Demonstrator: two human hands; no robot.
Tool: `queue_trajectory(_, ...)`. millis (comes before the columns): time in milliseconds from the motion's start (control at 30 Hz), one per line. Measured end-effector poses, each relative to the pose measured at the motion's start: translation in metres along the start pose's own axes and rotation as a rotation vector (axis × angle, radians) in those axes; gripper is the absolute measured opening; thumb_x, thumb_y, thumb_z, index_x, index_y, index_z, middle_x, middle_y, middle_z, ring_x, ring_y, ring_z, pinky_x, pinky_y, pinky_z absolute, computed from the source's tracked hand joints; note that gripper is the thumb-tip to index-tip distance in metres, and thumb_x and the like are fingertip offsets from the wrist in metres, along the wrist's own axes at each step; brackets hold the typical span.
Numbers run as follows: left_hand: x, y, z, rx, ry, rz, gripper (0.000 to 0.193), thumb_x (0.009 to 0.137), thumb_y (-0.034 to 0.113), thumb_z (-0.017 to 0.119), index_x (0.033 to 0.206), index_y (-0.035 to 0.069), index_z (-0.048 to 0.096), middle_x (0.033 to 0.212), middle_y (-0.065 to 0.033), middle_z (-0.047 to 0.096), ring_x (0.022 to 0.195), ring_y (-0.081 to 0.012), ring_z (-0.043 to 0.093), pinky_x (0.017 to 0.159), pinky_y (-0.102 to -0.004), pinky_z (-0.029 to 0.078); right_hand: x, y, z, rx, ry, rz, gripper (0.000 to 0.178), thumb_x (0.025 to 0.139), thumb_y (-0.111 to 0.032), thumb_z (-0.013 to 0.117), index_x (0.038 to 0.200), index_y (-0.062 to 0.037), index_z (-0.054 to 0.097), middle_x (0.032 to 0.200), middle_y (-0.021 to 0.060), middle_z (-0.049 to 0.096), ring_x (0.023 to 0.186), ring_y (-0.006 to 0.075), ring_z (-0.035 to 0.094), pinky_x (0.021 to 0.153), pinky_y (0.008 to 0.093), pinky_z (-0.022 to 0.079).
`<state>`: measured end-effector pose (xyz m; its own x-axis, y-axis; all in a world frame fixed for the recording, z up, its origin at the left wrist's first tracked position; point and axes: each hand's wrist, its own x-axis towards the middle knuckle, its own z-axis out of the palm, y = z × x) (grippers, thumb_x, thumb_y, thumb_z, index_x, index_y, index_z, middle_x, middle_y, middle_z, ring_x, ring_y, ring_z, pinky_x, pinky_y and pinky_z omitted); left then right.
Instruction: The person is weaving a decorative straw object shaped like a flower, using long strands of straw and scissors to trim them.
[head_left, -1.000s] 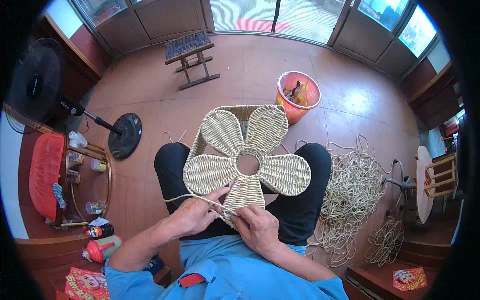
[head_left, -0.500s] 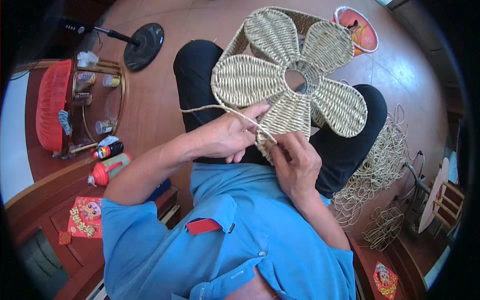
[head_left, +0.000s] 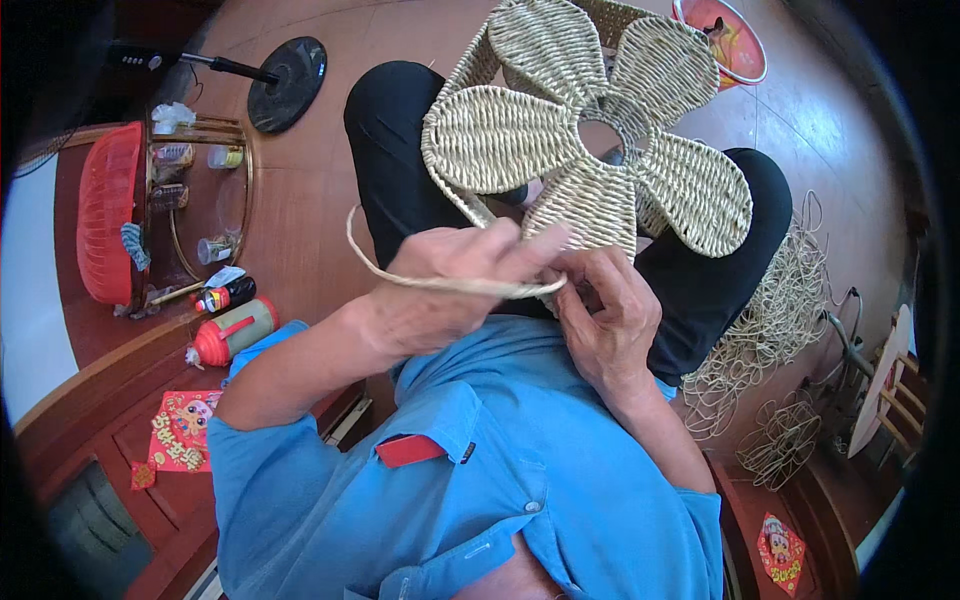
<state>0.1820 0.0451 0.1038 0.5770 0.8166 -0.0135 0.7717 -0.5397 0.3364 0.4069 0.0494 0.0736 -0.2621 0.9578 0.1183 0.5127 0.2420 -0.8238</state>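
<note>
A pale straw-cord basket (head_left: 470,75) lies across my lap, its flower-shaped face of woven petals (head_left: 500,138) turned up around a round central hole. Its nearest petal (head_left: 590,205) points toward my body. At this petal's lower end, my right hand (head_left: 612,310) is closed in a pinch on the weave. My left hand (head_left: 450,285) is beside it, fingers reaching toward the same spot and smeared by motion. A loose straw cord (head_left: 440,285) runs from near my right fingertips across the back of my left hand, its free end curving up at left. My fingers hide the working spot.
A heap of loose cord (head_left: 760,315) lies on the floor at right, with a smaller coil (head_left: 780,440) nearer. At the far right stands a red bucket (head_left: 745,50). On the left are a black round stand base (head_left: 287,85), a red basket (head_left: 108,215) and a thermos (head_left: 232,332).
My left hand has shifted nearer the right one and blurred. The cord now bows in a wider loop across it. The basket has moved slightly up and right in view.
</note>
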Motion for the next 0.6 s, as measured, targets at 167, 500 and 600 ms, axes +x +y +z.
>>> queue_trajectory(167, -0.055, -0.042, -0.018, 0.026, 0.113, -0.157, 0.045, 0.097, 0.014, 0.075, 0.14, 0.009, 0.064, 0.116, -0.0142, 0.08, 0.09, -0.0332, 0.08, 0.075, -0.0424, 0.063, -0.008, 0.0, -0.001, 0.089, 0.033, 0.047, 0.024, 0.086, -0.003, 0.082, 0.108, -0.0084, 0.074, 0.091, 0.0065, 0.068, 0.066, 0.0207, 0.062, 0.062, 0.0355, 0.05)
queue_trajectory(500, -0.151, -0.123, -0.025, -0.152, -0.038, -0.84, 0.046, 0.099, 0.01, 0.068, 0.144, 0.007, 0.063, 0.114, -0.0169, 0.079, 0.104, -0.0274, 0.078, 0.088, -0.0366, 0.061, -0.043, 0.03, -0.018, 0.41, 0.173, 0.413, 0.029, 0.097, -0.005, 0.076, 0.119, -0.0011, 0.058, 0.105, 0.0038, 0.059, 0.083, 0.0076, 0.054, 0.077, 0.025, 0.048)
queue_trajectory(600, -0.16, -0.148, -0.03, -0.502, 0.04, -0.915, 0.05, 0.102, 0.015, 0.064, 0.15, 0.002, 0.06, 0.131, -0.0173, 0.075, 0.122, -0.0254, 0.073, 0.092, -0.0377, 0.062, -0.046, 0.037, -0.02, 0.698, 0.085, 0.54, 0.034, 0.1, -0.009, 0.074, 0.126, 0.0002, 0.056, 0.11, 0.0045, 0.06, 0.092, 0.0083, 0.058, 0.084, 0.0249, 0.052)
